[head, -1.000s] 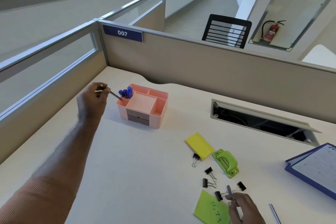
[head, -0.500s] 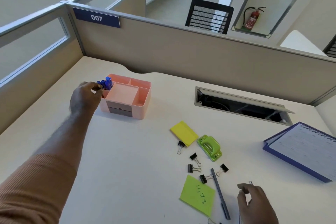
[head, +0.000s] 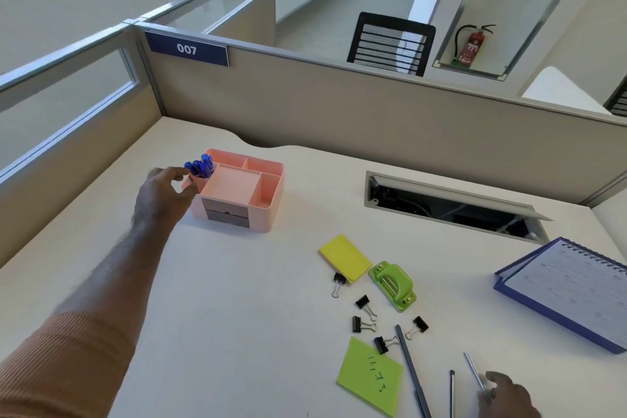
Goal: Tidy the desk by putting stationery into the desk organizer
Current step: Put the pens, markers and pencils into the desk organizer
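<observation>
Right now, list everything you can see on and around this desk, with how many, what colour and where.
organizer: one, pink, far left of desk
capped pens: about three, blue, upright in organizer's left rear compartment
binder clips: five, black, near centre
yellow pad: one, behind the clips
hole punch: one, green, right of yellow pad
green note: one, with writing, near edge
loose pens: three, dark or silver, near right
notebook: one, blue, spiral-bound, far right
cable tray: one, grey, open, rear of desk
chair: one, black, beyond partition
extinguisher: one, red, wall niche
left hand: at organizer's left corner, holding nothing
right hand: on rightmost pen, grip unclear
</observation>
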`<action>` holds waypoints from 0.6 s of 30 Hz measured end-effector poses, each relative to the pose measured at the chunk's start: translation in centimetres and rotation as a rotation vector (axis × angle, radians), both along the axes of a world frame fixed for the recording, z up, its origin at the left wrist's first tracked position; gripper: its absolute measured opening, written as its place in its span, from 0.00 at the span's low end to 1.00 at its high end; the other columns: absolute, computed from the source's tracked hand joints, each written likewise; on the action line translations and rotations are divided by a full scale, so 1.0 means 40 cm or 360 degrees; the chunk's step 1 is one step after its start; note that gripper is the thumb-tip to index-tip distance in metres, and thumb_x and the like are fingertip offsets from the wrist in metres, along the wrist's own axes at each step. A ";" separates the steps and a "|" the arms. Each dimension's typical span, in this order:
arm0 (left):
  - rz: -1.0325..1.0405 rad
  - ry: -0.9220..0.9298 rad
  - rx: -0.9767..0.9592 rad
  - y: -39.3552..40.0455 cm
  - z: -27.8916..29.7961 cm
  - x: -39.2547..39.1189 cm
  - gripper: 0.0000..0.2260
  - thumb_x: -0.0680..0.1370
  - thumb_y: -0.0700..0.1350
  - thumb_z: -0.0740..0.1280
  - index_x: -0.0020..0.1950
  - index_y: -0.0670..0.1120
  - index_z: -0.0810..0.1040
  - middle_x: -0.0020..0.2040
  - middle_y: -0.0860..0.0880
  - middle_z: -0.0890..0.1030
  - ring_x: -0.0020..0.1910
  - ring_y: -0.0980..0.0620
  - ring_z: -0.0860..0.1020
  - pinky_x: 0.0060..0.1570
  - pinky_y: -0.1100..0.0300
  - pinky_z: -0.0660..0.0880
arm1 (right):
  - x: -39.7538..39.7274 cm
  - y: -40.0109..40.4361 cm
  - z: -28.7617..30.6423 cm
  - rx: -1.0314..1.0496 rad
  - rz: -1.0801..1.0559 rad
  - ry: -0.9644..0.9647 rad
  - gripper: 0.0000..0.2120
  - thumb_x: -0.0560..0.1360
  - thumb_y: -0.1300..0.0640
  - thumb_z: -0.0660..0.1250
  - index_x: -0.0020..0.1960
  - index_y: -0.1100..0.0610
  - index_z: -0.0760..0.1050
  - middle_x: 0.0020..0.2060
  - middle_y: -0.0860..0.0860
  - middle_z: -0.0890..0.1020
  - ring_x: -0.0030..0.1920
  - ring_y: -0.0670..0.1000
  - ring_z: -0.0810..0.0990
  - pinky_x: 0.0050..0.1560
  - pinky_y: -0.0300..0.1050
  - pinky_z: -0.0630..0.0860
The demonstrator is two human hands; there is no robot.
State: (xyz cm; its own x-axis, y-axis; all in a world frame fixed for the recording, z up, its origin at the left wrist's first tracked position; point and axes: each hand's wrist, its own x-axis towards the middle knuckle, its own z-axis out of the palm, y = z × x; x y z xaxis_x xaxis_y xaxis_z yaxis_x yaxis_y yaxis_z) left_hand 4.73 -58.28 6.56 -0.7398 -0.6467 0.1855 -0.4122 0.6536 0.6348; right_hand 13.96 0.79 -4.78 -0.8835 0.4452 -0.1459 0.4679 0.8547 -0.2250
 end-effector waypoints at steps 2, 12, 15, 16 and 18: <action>0.0020 0.0012 0.0023 0.009 0.004 0.011 0.21 0.76 0.51 0.72 0.66 0.45 0.78 0.62 0.41 0.77 0.56 0.42 0.78 0.47 0.53 0.73 | 0.004 -0.003 -0.006 -0.0012 0.0023 0.0055 0.17 0.53 0.79 0.74 0.41 0.69 0.81 0.30 0.66 0.78 0.37 0.66 0.80 0.41 0.55 0.73; 0.0294 0.0596 0.0025 0.101 0.040 0.104 0.14 0.77 0.47 0.68 0.62 0.44 0.77 0.59 0.42 0.76 0.52 0.41 0.77 0.47 0.53 0.74 | -0.017 -0.047 0.131 -0.0279 0.0017 0.0141 0.12 0.70 0.64 0.68 0.53 0.56 0.80 0.42 0.56 0.78 0.44 0.59 0.80 0.48 0.50 0.71; 0.0135 0.0722 -0.0009 0.196 0.025 0.143 0.09 0.76 0.39 0.68 0.56 0.42 0.78 0.51 0.43 0.77 0.40 0.44 0.74 0.42 0.58 0.70 | -0.019 -0.081 0.186 -0.0426 0.0083 0.0330 0.11 0.72 0.62 0.68 0.53 0.54 0.79 0.43 0.53 0.78 0.37 0.55 0.79 0.45 0.48 0.69; 0.0028 0.0719 -0.0002 0.239 0.013 0.157 0.07 0.76 0.37 0.69 0.53 0.41 0.79 0.49 0.43 0.78 0.37 0.46 0.73 0.40 0.58 0.70 | -0.022 -0.093 0.201 -0.0497 0.0105 0.0372 0.11 0.72 0.62 0.68 0.53 0.54 0.78 0.43 0.53 0.79 0.37 0.53 0.79 0.45 0.47 0.69; -0.0195 0.0659 0.0106 0.341 -0.017 0.189 0.07 0.74 0.36 0.69 0.50 0.45 0.79 0.44 0.47 0.79 0.32 0.51 0.72 0.37 0.64 0.70 | -0.027 -0.120 0.230 -0.0648 0.0118 0.0423 0.09 0.73 0.62 0.68 0.51 0.52 0.78 0.43 0.53 0.80 0.38 0.50 0.80 0.44 0.47 0.69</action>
State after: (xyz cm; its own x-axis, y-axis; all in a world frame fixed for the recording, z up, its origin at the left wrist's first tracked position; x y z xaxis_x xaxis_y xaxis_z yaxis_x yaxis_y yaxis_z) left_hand 12.30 -44.64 5.87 -0.6838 -0.5793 0.4436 -0.0360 0.6340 0.7725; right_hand 12.88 -4.00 4.44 -0.9409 0.3332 -0.0601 0.2900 0.7012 -0.6513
